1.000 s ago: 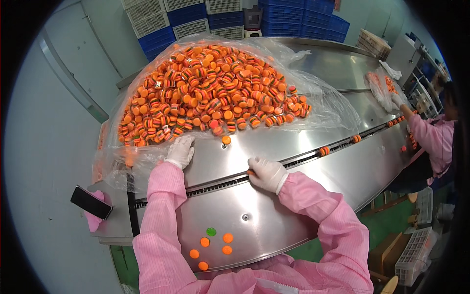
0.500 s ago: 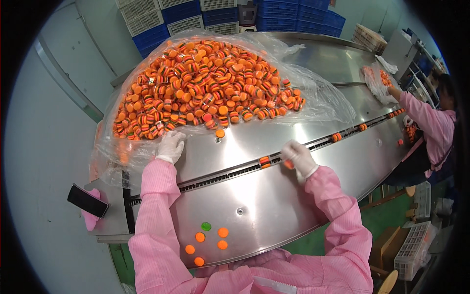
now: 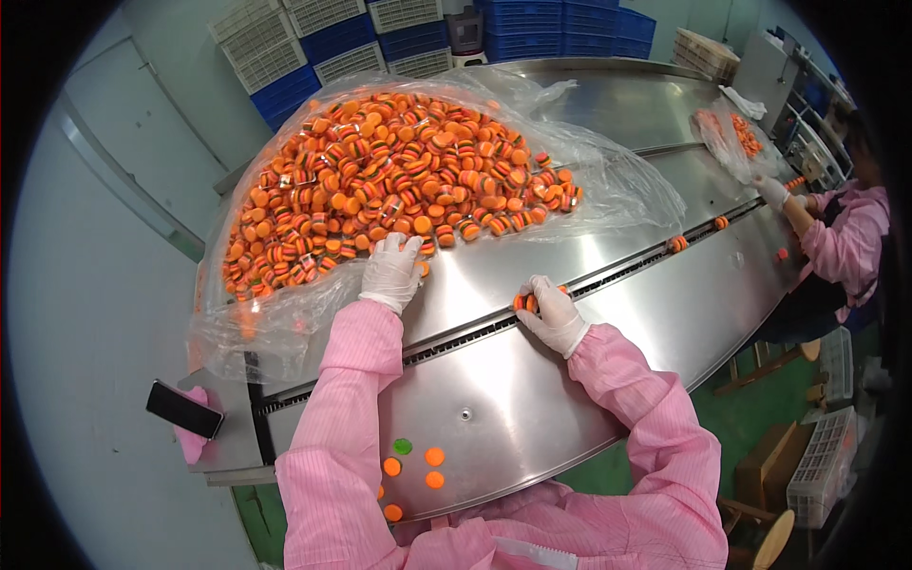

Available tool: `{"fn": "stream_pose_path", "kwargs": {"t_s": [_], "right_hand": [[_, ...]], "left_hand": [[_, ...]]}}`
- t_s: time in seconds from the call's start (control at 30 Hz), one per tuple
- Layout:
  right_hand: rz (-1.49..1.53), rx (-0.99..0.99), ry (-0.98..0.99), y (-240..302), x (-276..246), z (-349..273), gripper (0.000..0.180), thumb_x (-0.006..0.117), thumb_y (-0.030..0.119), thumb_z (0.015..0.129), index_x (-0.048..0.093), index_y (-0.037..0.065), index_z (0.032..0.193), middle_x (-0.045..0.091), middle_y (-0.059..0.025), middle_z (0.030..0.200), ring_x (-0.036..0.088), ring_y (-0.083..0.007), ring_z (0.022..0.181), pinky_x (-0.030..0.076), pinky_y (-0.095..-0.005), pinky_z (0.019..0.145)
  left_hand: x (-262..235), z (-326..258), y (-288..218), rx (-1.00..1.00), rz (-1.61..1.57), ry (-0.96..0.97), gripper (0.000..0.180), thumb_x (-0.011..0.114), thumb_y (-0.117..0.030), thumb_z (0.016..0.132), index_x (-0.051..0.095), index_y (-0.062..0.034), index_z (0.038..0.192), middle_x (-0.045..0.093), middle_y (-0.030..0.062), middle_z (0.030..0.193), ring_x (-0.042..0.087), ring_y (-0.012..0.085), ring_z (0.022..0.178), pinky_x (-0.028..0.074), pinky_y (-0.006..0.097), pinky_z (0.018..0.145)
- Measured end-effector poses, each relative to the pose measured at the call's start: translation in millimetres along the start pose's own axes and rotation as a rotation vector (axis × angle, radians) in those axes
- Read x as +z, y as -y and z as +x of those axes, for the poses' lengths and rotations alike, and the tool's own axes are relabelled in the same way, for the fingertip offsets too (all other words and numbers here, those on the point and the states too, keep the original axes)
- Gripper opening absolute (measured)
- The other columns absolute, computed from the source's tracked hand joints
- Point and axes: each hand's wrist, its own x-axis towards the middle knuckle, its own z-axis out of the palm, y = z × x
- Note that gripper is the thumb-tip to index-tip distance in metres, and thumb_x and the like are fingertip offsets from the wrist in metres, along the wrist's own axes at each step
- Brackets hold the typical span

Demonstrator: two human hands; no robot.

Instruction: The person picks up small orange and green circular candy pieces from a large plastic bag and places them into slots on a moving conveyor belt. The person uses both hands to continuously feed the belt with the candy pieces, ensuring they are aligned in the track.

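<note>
A large heap of burger-shaped candies (image 3: 399, 171), layered orange, red and green, lies on a clear plastic sheet (image 3: 617, 180). My left hand (image 3: 391, 273), in a white glove, reaches to the heap's near edge with its fingers stretched out and slightly apart. Beside that hand sits a single orange candy (image 3: 425, 269), partly covered. Over the slotted conveyor track (image 3: 465, 332) my gloved right hand (image 3: 556, 315) is closed, thumb and fingers around a layered burger candy (image 3: 525, 302). Another bit of candy shows just behind its fingers.
Loose orange discs (image 3: 434, 456) and a green piece (image 3: 403, 446) lie near the table's front edge. A phone (image 3: 184, 408) rests at the left end. Candies (image 3: 677, 244) sit farther along the track. At right a co-worker's gloved hand (image 3: 772, 193) is over the track.
My left hand has moved right along the heap's edge. My right hand has shifted left onto the candy at the track. Candies on the track appear farther right, and the co-worker's arm has lowered.
</note>
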Motion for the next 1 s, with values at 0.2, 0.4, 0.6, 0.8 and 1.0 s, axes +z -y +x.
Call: {"fn": "stream_pose_path", "kwargs": {"t_s": [0.2, 0.4, 0.6, 0.8, 1.0], "right_hand": [[-0.049, -0.13, 0.017, -20, -26, -6, 0.029, 0.065, 0.004, 0.069, 0.051, 0.004, 0.094, 0.053, -0.0135, 0.092, 0.051, -0.03, 0.087, 0.042, -0.0361, 0.078], [-0.156, -0.271, 0.113, -47, -46, -8, 0.016, 0.055, -0.003, 0.071, 0.054, 0.004, 0.086, 0.054, -0.0136, 0.089, 0.053, -0.0323, 0.088, 0.043, -0.0374, 0.079], [-0.351, -0.171, -0.035, -71, -81, -5, 0.016, 0.06, 0.004, 0.072, 0.055, 0.004, 0.088, 0.057, -0.0154, 0.096, 0.054, -0.0343, 0.093, 0.044, -0.0384, 0.082], [-0.64, 0.482, -0.163, -102, -115, -5, 0.023, 0.063, 0.013, 0.071, 0.05, 0.001, 0.087, 0.056, -0.0201, 0.085, 0.055, -0.0368, 0.081, 0.045, -0.0436, 0.072], [-0.377, -0.103, 0.027, -47, -79, -1, 0.019, 0.057, 0.0, 0.071, 0.047, 0.006, 0.086, 0.055, -0.0139, 0.083, 0.054, -0.0325, 0.081, 0.044, -0.0384, 0.07]], "left_hand": [[28, 10, 10, 0.031, 0.221, 0.112, 0.035, 0.063, -0.013, 0.07, 0.048, -0.0068, 0.101, 0.05, 0.0124, 0.097, 0.049, 0.0304, 0.092, 0.044, 0.039, 0.078], [23, 2, 5, 0.026, 0.102, 0.067, 0.03, 0.061, -0.013, 0.071, 0.049, -0.0083, 0.099, 0.05, 0.0107, 0.095, 0.053, 0.0286, 0.088, 0.047, 0.038, 0.073], [6, -17, 4, -0.114, -0.051, 0.167, 0.032, 0.058, -0.009, 0.072, 0.049, -0.0067, 0.102, 0.046, 0.0137, 0.099, 0.053, 0.0332, 0.089, 0.046, 0.041, 0.075], [-12, -23, -12, -0.093, -0.084, 0.338, 0.034, 0.055, -0.011, 0.076, 0.051, -0.0145, 0.109, 0.045, 0.0169, 0.098, 0.054, 0.0342, 0.087, 0.046, 0.041, 0.076], [-20, -38, -2, -0.15, -0.126, 0.448, 0.035, 0.053, -0.014, 0.08, 0.05, -0.021, 0.114, 0.045, 0.0186, 0.099, 0.055, 0.0371, 0.088, 0.046, 0.042, 0.078]]}}
